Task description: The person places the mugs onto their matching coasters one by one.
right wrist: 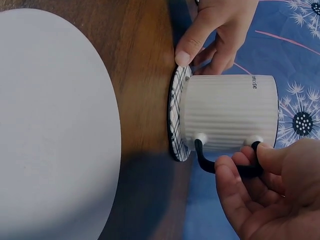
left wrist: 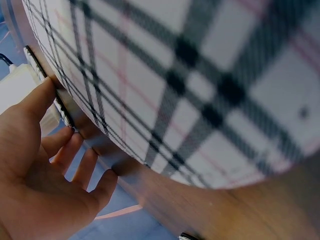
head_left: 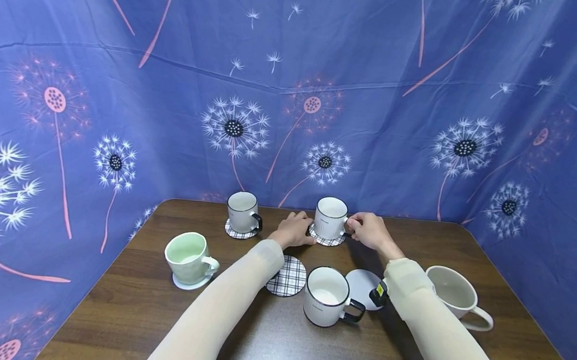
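A white ribbed mug [head_left: 330, 219] with a black rim and black handle [right wrist: 235, 170] stands on a round plaid coaster [right wrist: 176, 117] at the back of the table. My right hand [head_left: 370, 231] pinches the mug's handle between thumb and fingers. On the mug's other side, my left hand [head_left: 293, 230] touches the coaster's edge with thumb and index fingertips; its other fingers are spread loosely in the left wrist view. Another plaid coaster [head_left: 288, 276] lies nearer, partly behind the left forearm. A similar white mug [head_left: 325, 301] stands at the front, beside a plain white coaster [head_left: 361, 286].
A third black-rimmed mug [head_left: 241, 213] sits on a plaid coaster at the back left. Left of my arms, a pale green mug [head_left: 189, 262] rests on a light coaster [head_left: 190, 285]. A wide cream mug [head_left: 451, 292] stands right, partly hidden by the right sleeve. Blue patterned cloth [head_left: 282, 120] hangs behind.
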The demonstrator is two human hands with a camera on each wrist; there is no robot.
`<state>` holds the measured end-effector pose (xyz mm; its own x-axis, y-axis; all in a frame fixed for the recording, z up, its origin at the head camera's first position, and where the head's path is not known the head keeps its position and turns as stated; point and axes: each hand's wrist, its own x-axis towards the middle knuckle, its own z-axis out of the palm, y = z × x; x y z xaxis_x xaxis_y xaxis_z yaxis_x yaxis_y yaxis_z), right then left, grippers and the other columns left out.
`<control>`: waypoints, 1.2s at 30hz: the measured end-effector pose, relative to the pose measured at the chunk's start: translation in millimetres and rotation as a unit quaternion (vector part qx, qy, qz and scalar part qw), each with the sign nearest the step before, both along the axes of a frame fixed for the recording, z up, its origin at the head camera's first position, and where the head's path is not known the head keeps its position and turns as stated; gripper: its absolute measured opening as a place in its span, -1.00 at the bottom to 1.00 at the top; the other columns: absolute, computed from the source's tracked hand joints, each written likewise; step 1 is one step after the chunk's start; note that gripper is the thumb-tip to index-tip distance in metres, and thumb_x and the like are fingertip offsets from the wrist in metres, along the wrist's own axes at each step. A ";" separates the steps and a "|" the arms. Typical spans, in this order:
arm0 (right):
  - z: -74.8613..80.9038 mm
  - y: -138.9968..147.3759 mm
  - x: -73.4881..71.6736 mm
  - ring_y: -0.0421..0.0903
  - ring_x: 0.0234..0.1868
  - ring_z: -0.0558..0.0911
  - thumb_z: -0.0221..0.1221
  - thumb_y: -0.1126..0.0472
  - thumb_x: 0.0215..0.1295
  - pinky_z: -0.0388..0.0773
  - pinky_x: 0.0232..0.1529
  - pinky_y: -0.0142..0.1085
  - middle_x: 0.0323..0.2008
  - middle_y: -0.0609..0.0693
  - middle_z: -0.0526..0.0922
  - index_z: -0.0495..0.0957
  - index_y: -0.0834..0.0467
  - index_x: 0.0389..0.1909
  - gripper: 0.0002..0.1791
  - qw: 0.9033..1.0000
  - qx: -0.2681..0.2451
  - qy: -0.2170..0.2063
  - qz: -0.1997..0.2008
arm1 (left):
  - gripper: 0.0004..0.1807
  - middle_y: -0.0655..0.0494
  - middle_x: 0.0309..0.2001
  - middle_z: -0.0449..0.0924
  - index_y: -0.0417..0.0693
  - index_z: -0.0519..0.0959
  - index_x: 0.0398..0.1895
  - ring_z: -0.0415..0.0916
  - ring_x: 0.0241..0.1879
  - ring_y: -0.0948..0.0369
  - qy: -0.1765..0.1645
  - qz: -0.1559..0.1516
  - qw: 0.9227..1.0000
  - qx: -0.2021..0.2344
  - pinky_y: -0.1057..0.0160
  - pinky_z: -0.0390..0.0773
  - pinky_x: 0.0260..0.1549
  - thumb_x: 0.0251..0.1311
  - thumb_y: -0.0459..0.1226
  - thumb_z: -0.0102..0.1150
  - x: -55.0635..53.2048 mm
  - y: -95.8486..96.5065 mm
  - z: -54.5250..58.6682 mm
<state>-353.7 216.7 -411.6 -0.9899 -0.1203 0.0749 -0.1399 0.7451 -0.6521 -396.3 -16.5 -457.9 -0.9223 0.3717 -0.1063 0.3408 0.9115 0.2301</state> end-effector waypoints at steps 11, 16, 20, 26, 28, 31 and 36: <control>-1.0 1.1 6.7 -0.07 -0.36 0.75 0.11 0.18 0.63 0.61 -0.36 -0.29 -0.16 0.27 0.78 0.58 0.37 0.25 -0.61 1.000 -0.005 0.006 -0.001 | -0.25 0.08 0.50 0.35 0.11 0.40 0.59 0.27 0.47 0.02 0.013 -0.012 1.000 0.007 -0.03 0.47 0.35 0.43 0.15 0.29 9.0 -5.1 5.2; 2.0 1.0 14.3 -0.03 -0.33 0.76 0.13 0.21 0.60 0.61 -0.32 -0.28 -0.06 0.26 0.76 0.56 0.35 0.28 -0.61 1.000 -0.017 0.024 0.002 | -0.24 0.08 0.50 0.35 0.12 0.40 0.59 0.29 0.46 0.03 0.013 -0.013 1.000 -0.001 -0.03 0.48 0.34 0.43 0.16 0.27 9.2 -6.2 3.9; 5.8 2.3 20.7 0.04 -0.29 0.79 0.14 0.24 0.58 0.64 -0.27 -0.26 -0.01 0.28 0.76 0.56 0.35 0.28 -0.62 0.999 -0.025 0.039 0.005 | -0.25 0.07 0.52 0.34 0.12 0.38 0.61 0.28 0.47 0.03 0.010 -0.013 1.000 -0.006 -0.05 0.46 0.36 0.45 0.16 0.25 10.8 -6.4 3.8; 15.8 4.3 33.5 0.14 -0.21 0.80 0.14 0.26 0.59 0.68 -0.25 -0.26 0.03 0.28 0.75 0.55 0.35 0.30 -0.61 0.998 -0.035 0.045 0.010 | -0.24 -0.01 0.57 0.30 0.06 0.35 0.63 0.26 0.54 -0.01 0.008 -0.020 1.000 -0.005 -0.08 0.45 0.40 0.48 0.12 0.23 15.6 -10.2 8.9; 18.6 5.1 37.3 0.08 -0.22 0.79 0.14 0.25 0.59 0.68 -0.26 -0.28 0.02 0.26 0.75 0.55 0.35 0.30 -0.61 0.998 -0.036 0.044 0.012 | -0.24 -0.04 0.58 0.30 0.05 0.34 0.63 0.26 0.55 -0.02 0.009 -0.022 1.000 0.000 -0.10 0.45 0.39 0.49 0.11 0.23 17.0 -13.5 10.4; 22.7 6.5 42.5 -0.03 -0.26 0.77 0.15 0.25 0.58 0.68 -0.27 -0.28 0.00 0.23 0.76 0.56 0.33 0.30 -0.61 0.998 -0.035 0.049 0.016 | -0.24 -0.07 0.58 0.30 0.04 0.33 0.63 0.27 0.55 -0.05 0.013 -0.023 1.000 0.010 -0.13 0.47 0.38 0.49 0.10 0.23 17.8 -19.9 11.6; 28.3 10.4 51.4 0.02 -0.22 0.79 0.16 0.25 0.58 0.68 -0.23 -0.22 0.01 0.21 0.75 0.57 0.28 0.31 -0.62 0.997 -0.029 0.062 0.024 | -0.24 -0.08 0.58 0.31 0.07 0.31 0.64 0.29 0.54 -0.07 0.022 -0.025 0.999 0.027 -0.15 0.47 0.37 0.48 0.10 0.23 20.0 -30.1 15.3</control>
